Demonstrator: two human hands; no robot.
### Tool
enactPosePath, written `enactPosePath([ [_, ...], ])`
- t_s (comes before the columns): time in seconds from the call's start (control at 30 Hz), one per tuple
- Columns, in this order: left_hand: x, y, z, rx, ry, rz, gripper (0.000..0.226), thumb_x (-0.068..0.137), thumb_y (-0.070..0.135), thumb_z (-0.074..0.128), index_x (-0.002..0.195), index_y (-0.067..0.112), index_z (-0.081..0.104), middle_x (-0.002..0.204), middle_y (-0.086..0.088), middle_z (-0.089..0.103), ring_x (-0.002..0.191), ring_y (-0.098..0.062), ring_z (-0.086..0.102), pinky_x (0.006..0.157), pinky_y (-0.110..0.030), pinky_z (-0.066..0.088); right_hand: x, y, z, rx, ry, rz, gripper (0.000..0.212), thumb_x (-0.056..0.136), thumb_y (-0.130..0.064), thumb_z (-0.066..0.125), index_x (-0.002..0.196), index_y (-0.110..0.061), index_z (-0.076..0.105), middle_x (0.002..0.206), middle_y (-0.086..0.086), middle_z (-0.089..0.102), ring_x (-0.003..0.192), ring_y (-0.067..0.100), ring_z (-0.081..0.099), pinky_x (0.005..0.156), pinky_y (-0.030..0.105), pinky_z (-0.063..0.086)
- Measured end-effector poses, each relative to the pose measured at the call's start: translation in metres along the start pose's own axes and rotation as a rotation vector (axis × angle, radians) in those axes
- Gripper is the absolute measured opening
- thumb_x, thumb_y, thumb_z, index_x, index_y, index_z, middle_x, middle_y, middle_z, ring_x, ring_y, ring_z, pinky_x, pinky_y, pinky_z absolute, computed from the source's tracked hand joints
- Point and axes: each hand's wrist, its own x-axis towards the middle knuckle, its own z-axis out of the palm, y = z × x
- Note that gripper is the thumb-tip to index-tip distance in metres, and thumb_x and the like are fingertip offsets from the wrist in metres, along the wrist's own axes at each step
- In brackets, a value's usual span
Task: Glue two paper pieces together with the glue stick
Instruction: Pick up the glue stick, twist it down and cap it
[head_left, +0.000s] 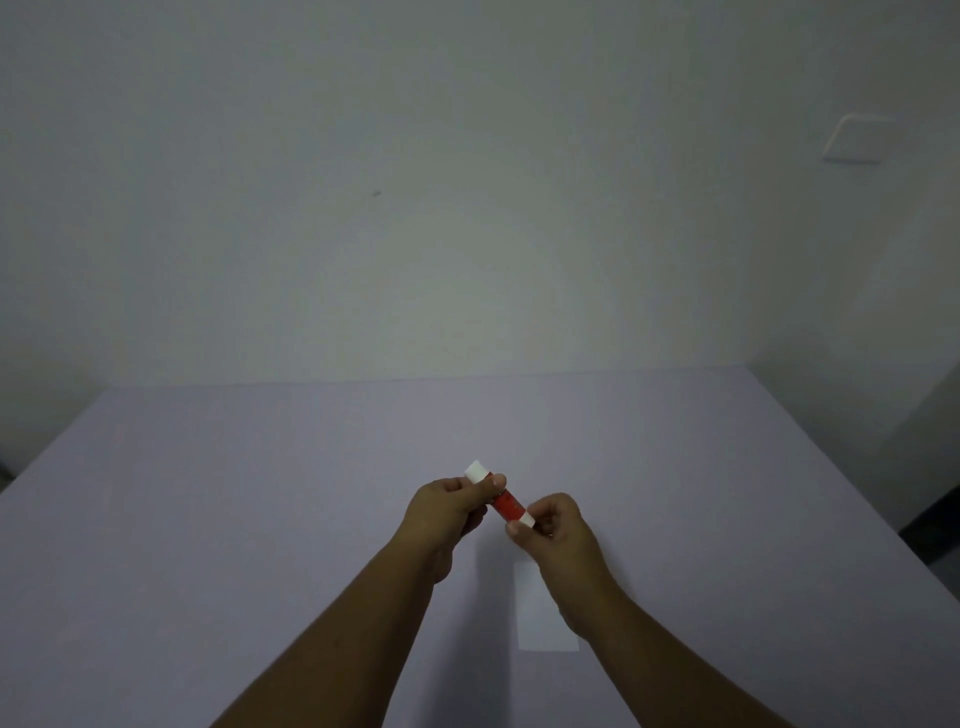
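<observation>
A red glue stick (506, 503) with white ends is held above the table, tilted from upper left to lower right. My left hand (447, 512) grips its upper end, where the white cap (475, 472) sticks out past my fingers. My right hand (553, 525) pinches the lower white end (527, 518) between thumb and fingers. A pale rectangular paper piece (540, 613) lies flat on the table below my right hand, partly hidden by my wrist. I see no second paper piece apart from it.
The lavender table (260, 493) spans the lower half of the view, its far edge against a plain pale wall. A white wall plate (854, 140) is at the upper right. A dark gap lies past the table's right edge.
</observation>
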Motion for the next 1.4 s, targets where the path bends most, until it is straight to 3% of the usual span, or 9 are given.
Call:
enactPosePath([
  [0.1,0.0,-0.001,-0.001,0.007,-0.018,0.008,0.031,0.074,0.03,0.078,0.09,0.005,0.068,0.071,0.0,0.06,0.073,-0.015,0.055,0.079,-0.029,0.049,0.001,-0.005,-0.001,0.148,-0.091,0.116,0.019,0.084,-0.026,0.065,0.095,-0.029,0.05,0.098,0.0,0.058,0.088,0.017,0.058,0.076,0.027,0.049],
  [0.2,0.001,-0.001,-0.003,0.003,-0.023,0.019,0.027,0.072,0.029,0.079,0.082,0.006,0.07,0.058,0.005,0.057,0.065,-0.013,0.052,0.07,-0.025,0.049,0.0,-0.007,-0.004,0.311,-0.175,0.213,0.015,0.091,-0.03,0.054,0.099,-0.019,0.059,0.094,0.009,0.067,0.079,0.02,0.063,0.07,0.029,0.055],
  [0.43,-0.002,-0.002,0.003,-0.013,-0.043,0.016,0.025,0.072,0.03,0.079,0.086,0.013,0.067,0.095,-0.006,0.069,0.093,-0.019,0.063,0.066,-0.02,0.047,-0.002,-0.002,0.001,-0.016,0.008,0.03,0.019,0.082,-0.024,0.067,0.092,-0.025,0.051,0.094,0.001,0.06,0.085,0.016,0.057,0.069,0.023,0.045],
  [0.53,-0.002,-0.004,0.002,-0.002,-0.037,0.015,0.028,0.072,0.028,0.079,0.09,0.009,0.068,0.092,-0.006,0.069,0.089,-0.019,0.063,0.071,-0.022,0.048,-0.001,-0.004,-0.004,0.068,-0.13,0.141,0.021,0.083,-0.028,0.065,0.099,-0.022,0.052,0.102,0.008,0.061,0.088,0.021,0.06,0.08,0.034,0.053],
  [0.63,0.001,-0.004,-0.001,-0.004,-0.019,0.015,0.03,0.071,0.028,0.08,0.089,0.005,0.069,0.081,-0.005,0.065,0.08,-0.019,0.06,0.07,-0.023,0.05,0.0,-0.004,-0.009,0.248,-0.207,0.219,0.018,0.09,-0.03,0.056,0.101,-0.016,0.059,0.097,0.011,0.069,0.084,0.023,0.065,0.074,0.032,0.056],
  [0.87,0.003,-0.009,0.004,0.056,0.06,-0.012,0.034,0.07,0.036,0.08,0.077,0.006,0.066,0.062,-0.001,0.051,0.062,-0.015,0.047,0.073,-0.031,0.048,0.002,0.006,-0.002,-0.055,0.0,0.024,0.018,0.076,-0.026,0.073,0.084,-0.024,0.057,0.08,-0.004,0.063,0.076,0.014,0.059,0.067,0.024,0.047],
  [1.1,0.008,-0.013,0.01,0.081,0.167,-0.047,0.043,0.067,0.044,0.08,0.082,0.006,0.065,0.075,-0.007,0.061,0.073,-0.019,0.055,0.07,-0.033,0.044,0.006,0.012,0.004,-0.131,0.048,-0.038,0.025,0.073,-0.025,0.076,0.078,-0.028,0.052,0.075,-0.007,0.06,0.069,0.01,0.057,0.062,0.02,0.044],
  [1.27,0.013,-0.017,0.012,0.117,0.19,-0.07,0.047,0.068,0.047,0.078,0.086,0.006,0.064,0.073,-0.005,0.058,0.069,-0.017,0.051,0.07,-0.032,0.045,0.014,0.02,0.004,-0.153,0.05,-0.008,0.025,0.073,-0.027,0.076,0.078,-0.029,0.052,0.077,-0.006,0.061,0.072,0.012,0.059,0.061,0.018,0.044],
  [1.4,0.016,-0.014,0.009,0.172,0.066,-0.059,0.051,0.067,0.052,0.076,0.091,0.008,0.064,0.089,-0.006,0.064,0.082,-0.019,0.058,0.071,-0.028,0.048,0.023,0.027,0.001,-0.156,0.045,0.029,0.023,0.076,-0.027,0.074,0.08,-0.028,0.052,0.08,-0.006,0.062,0.074,0.012,0.059,0.061,0.018,0.044],
])
